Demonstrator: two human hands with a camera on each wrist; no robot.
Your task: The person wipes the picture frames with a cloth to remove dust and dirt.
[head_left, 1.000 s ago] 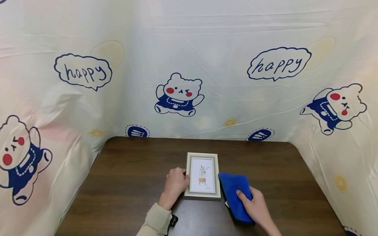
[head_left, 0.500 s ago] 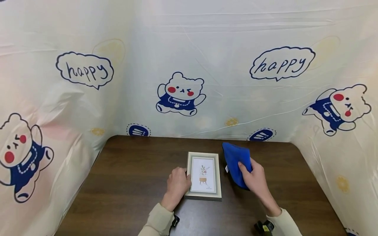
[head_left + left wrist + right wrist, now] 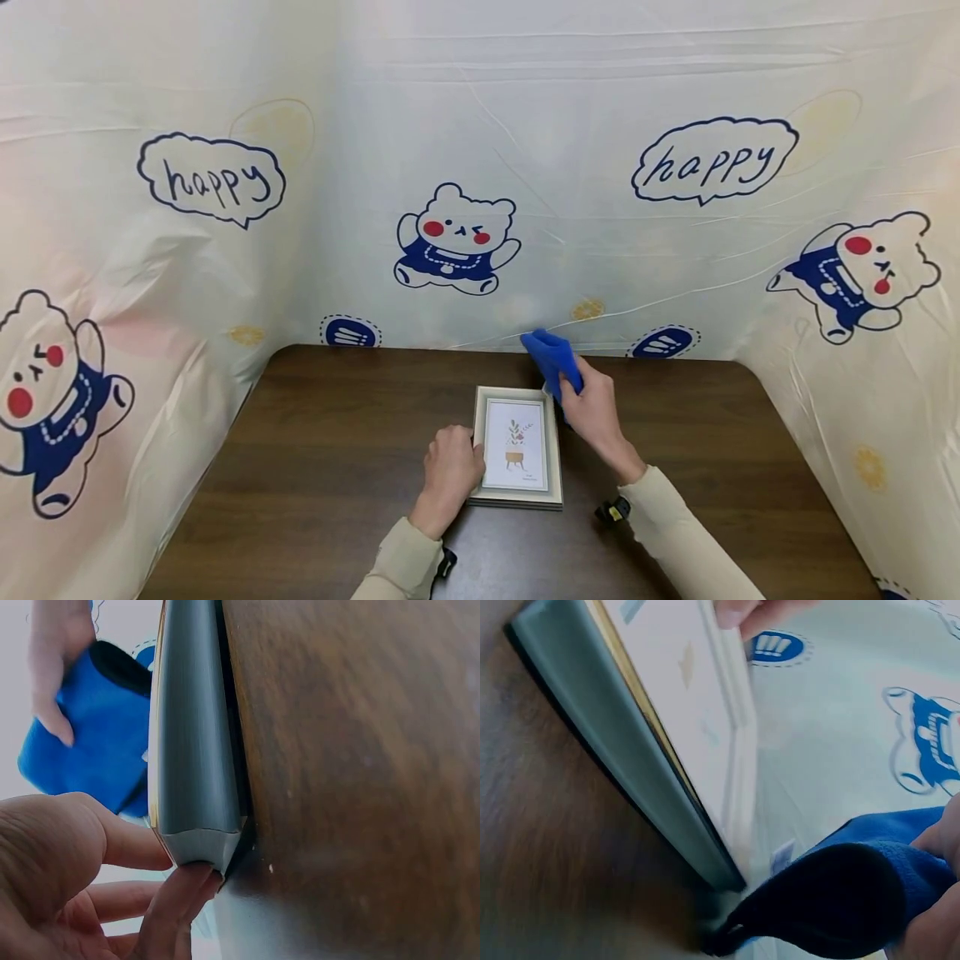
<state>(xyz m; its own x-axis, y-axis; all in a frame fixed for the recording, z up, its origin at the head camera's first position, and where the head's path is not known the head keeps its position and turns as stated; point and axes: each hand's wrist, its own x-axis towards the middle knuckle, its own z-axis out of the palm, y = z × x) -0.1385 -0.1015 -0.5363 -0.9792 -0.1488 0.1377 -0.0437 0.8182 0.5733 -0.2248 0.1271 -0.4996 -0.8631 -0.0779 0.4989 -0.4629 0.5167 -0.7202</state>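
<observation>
A cream picture frame (image 3: 554, 450) with a potted-plant print lies face up on the brown table. My left hand (image 3: 452, 471) grips its left edge, the thumb over the rim; in the left wrist view the fingers (image 3: 176, 900) press against the frame's side. My right hand (image 3: 596, 404) pinches a folded blue cloth (image 3: 551, 354) at the frame's far right corner. In the right wrist view the cloth (image 3: 877, 832) bulges around a dark underside, close to the frame's corner. Whether cloth and frame touch is hard to tell.
The dark wooden table (image 3: 337, 433) extends around the frame on all sides. A pale printed curtain (image 3: 570, 250) with bears and "happy" bubbles rises behind the table's far edge and along both sides.
My right hand has carried the blue cloth from the frame's near right side away from me, then left to its far right corner. My left hand keeps its grip on the frame.
</observation>
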